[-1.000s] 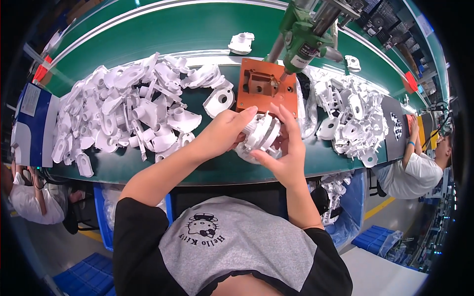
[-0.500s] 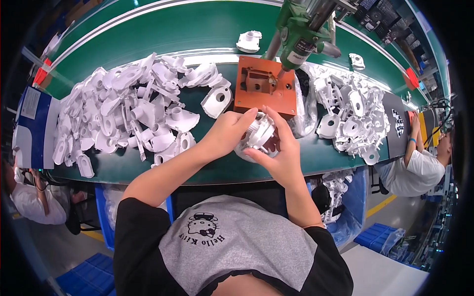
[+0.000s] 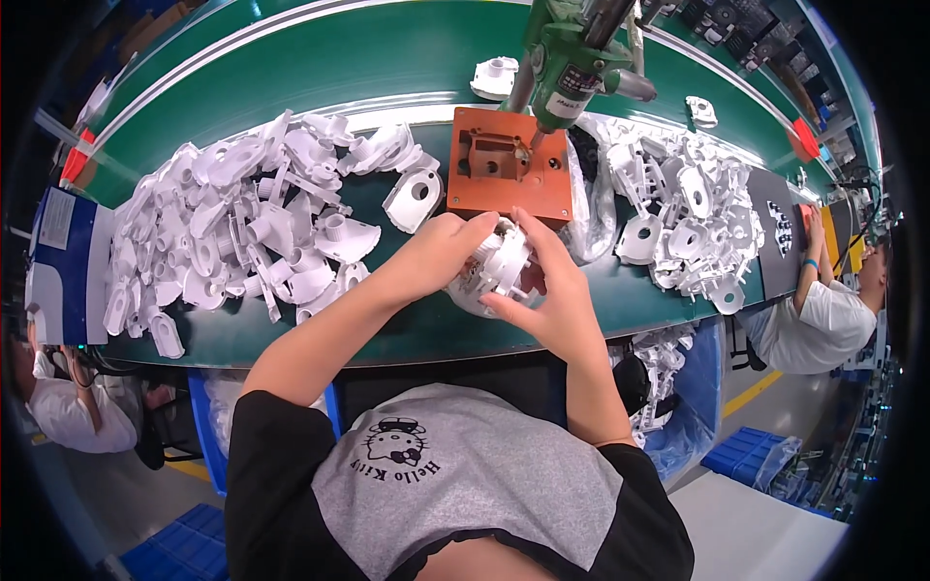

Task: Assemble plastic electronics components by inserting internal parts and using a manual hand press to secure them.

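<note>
Both my hands hold a white plastic housing (image 3: pixel 506 261) near the table's front edge, just in front of an orange fixture block (image 3: pixel 465 198). My left hand (image 3: pixel 438 254) grips its left side, with the thumb at the top. From the other side my right hand (image 3: pixel 554 286) curls round it, fingers at the far edge and thumb at the near edge. Below the part there is something clear and shiny, partly hidden by the hands. A green press head (image 3: pixel 562 92) stands over the block, its tip close to the block's cavity.
A big heap of white plastic parts (image 3: pixel 208 232) covers the left of the green table (image 3: pixel 407 334). Another heap (image 3: pixel 693 208) lies right, beside a clear plastic bag (image 3: pixel 593 228). Single white parts rest beyond the rail. Blue bins (image 3: pixel 697 387) stand below; co-workers sit either side.
The white housing has turned slightly between my hands, which stay closed round it. The whole view has shifted a little, so the block and press appear further left.
</note>
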`<state>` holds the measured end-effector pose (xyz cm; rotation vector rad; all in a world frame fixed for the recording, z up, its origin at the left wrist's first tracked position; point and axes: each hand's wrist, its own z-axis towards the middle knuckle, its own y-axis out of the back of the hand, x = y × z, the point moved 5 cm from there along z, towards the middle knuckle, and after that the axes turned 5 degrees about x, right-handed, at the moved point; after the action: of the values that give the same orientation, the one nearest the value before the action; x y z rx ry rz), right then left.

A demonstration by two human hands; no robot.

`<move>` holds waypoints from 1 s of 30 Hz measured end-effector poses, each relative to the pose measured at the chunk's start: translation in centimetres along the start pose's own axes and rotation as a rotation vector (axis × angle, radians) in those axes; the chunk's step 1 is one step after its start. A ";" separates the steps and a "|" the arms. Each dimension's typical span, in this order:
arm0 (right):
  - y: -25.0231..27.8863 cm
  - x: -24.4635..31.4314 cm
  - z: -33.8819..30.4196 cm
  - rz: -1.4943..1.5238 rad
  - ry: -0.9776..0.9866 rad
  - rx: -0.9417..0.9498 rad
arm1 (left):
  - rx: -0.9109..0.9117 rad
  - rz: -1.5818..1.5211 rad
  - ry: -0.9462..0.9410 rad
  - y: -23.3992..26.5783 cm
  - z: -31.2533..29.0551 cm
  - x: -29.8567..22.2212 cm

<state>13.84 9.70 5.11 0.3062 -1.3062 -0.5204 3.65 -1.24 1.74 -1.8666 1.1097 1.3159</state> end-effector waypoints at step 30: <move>-0.5 -0.5 -0.6 0.252 -0.022 0.084 | -0.053 -0.049 -0.156 -0.8 -0.8 0.0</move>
<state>14.26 9.48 4.28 0.2019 -1.3671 -0.2565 4.77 -1.52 2.03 -1.7833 0.9518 1.4478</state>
